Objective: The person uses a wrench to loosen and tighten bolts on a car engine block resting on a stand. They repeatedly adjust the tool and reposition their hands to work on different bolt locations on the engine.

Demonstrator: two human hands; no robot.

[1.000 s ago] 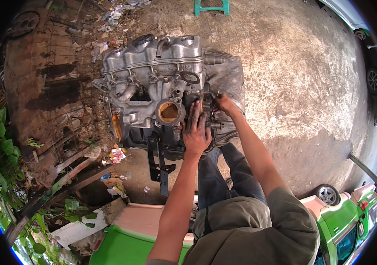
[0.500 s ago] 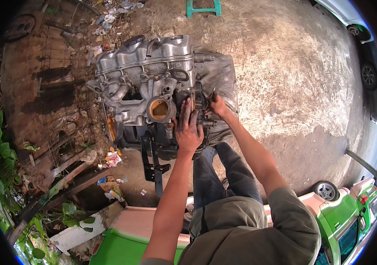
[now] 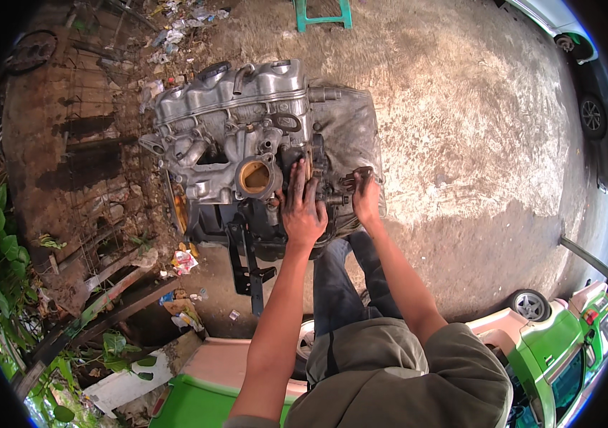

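Note:
A metal car engine (image 3: 236, 107) with a ribbed silver valve cover stands in front of me. My left hand (image 3: 304, 217) lies on its near right part, fingers stretched forward over a dark section, touching it and holding nothing I can see. Left of that hand is a round intake opening (image 3: 254, 177) with a brownish inside. My right hand (image 3: 366, 201) is at the engine's right side, over the grey bell-shaped housing (image 3: 346, 121). Its fingers are closed round a small dark metal piece, too small and partly hidden to name.
A black bracket (image 3: 245, 267) sticks out from the engine's near side. Litter and a rusty sheet (image 3: 54, 150) lie at the left, with plants (image 3: 4, 250) nearer. A green stool (image 3: 324, 16) stands far off. Green-and-pink vehicle bodies (image 3: 539, 335) are behind me; a loose wheel (image 3: 530, 305) is right.
My right hand has moved a little right and nearer to me, away from the engine's dark side parts. My left hand has stayed in place on the engine.

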